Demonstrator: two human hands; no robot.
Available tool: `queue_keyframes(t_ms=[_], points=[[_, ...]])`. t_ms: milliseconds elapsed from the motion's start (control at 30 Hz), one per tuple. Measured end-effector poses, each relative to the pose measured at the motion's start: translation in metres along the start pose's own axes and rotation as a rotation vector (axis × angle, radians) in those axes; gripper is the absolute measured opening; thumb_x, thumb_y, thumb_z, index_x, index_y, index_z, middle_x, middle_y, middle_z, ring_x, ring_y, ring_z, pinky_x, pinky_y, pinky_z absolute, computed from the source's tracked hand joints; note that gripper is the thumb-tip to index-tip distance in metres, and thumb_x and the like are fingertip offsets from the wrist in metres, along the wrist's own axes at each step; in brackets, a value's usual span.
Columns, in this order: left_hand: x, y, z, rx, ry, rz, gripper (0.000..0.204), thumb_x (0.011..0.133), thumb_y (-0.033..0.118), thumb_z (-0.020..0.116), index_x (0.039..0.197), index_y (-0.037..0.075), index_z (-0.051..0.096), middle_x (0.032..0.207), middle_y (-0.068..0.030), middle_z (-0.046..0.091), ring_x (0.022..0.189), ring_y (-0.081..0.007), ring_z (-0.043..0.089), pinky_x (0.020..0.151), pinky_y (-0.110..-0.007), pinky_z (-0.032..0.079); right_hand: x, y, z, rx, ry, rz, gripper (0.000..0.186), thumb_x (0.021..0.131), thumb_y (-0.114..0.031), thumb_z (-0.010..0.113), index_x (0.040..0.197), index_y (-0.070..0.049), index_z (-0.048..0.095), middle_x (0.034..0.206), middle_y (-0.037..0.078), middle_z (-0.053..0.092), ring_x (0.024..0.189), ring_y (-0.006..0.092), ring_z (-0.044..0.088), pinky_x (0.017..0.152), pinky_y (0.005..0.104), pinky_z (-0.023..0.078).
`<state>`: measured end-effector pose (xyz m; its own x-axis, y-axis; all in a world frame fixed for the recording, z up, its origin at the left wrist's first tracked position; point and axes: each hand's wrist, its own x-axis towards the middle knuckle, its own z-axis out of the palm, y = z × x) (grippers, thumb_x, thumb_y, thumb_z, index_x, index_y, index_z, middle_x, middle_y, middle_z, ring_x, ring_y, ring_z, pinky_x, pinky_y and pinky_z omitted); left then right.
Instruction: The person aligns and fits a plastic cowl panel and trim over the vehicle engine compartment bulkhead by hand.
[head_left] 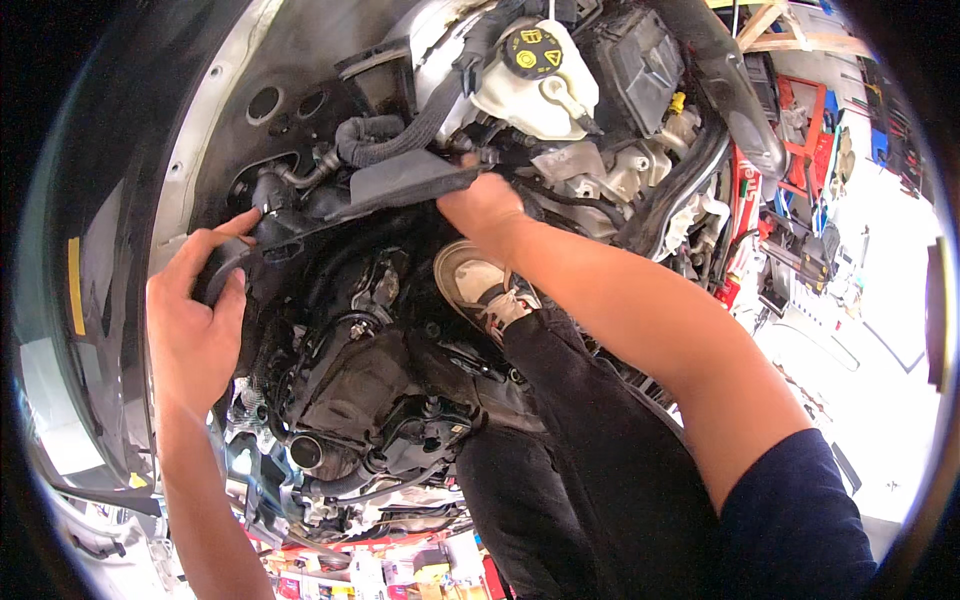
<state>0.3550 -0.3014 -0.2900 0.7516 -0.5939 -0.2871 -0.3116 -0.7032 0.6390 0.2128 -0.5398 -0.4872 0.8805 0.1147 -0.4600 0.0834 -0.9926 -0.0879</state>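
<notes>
Across the engine bay lies a long black plastic panel (405, 182), tilted so that its right end sits higher. My left hand (198, 315) pinches its left end, thumb below and fingers above. At the other end my right hand (485, 212) is closed on the panel's edge; its fingertips are partly hidden. Just behind the panel a ribbed black hose (385, 142) bends down toward a metal pipe fitting (318, 172). A white fluid reservoir (535, 95) with a black cap (532, 50) stands beyond my right hand.
My shoe (485, 285) is planted among the engine parts, below my right forearm. A black cover box (635, 70) sits far right of the reservoir. The car's dark fender (110, 260) runs along the left. A red metal rack (805, 135) stands on the bright floor at right.
</notes>
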Motion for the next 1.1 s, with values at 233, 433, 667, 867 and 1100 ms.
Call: queue_keyframes(t_ms=[233,433,667,867,1100], points=[[-0.002,0.002,0.006,0.014,0.05,-0.015,0.032,0.077,-0.011,0.053,0.106,0.0,0.064,0.097,-0.0114,0.07,0.082,-0.0145,0.061,0.083,-0.027,0.045,-0.002,0.022,-0.03,0.016,-0.193,0.037,0.021,0.084,-0.011,0.057,0.095,-0.012,0.075,0.104,0.005,0.071,0.099,0.0241,0.067,0.079,0.035,0.057],[-0.004,-0.001,0.001,-0.015,0.029,-0.064,0.029,0.077,-0.009,0.053,0.103,-0.001,0.064,0.099,-0.0115,0.07,0.083,-0.0144,0.062,0.084,-0.027,0.046,-0.002,0.034,-0.025,-0.128,-0.288,-0.044,0.019,0.085,-0.011,0.058,0.097,-0.014,0.073,0.1,0.007,0.071,0.093,0.0241,0.07,0.075,0.0344,0.057],[-0.014,0.002,-0.005,0.049,0.064,-0.052,0.034,0.076,-0.01,0.053,0.106,0.0,0.066,0.091,-0.0134,0.068,0.081,-0.0156,0.063,0.081,-0.027,0.047,0.014,0.019,-0.034,-0.172,-0.484,0.052,0.026,0.085,-0.015,0.064,0.11,-0.016,0.072,0.114,0.004,0.07,0.105,0.0217,0.067,0.077,0.0335,0.056],[-0.013,0.008,-0.007,0.083,0.05,-0.108,0.03,0.077,-0.012,0.053,0.103,-0.002,0.063,0.102,-0.0148,0.07,0.098,-0.0184,0.064,0.092,-0.029,0.044,0.006,0.025,-0.026,-0.152,-0.491,-0.013,0.026,0.084,-0.015,0.065,0.109,-0.017,0.072,0.114,0.004,0.069,0.104,0.0215,0.067,0.075,0.0326,0.057],[-0.017,0.007,-0.004,0.136,0.123,-0.066,0.035,0.073,-0.01,0.053,0.103,0.003,0.067,0.088,-0.0161,0.069,0.08,-0.0239,0.069,0.077,-0.028,0.048,0.02,0.005,-0.013,-0.402,-0.601,0.0,0.031,0.091,-0.02,0.056,0.118,-0.012,0.069,0.116,0.006,0.068,0.106,0.0301,0.064,0.069,0.0581,0.054]])
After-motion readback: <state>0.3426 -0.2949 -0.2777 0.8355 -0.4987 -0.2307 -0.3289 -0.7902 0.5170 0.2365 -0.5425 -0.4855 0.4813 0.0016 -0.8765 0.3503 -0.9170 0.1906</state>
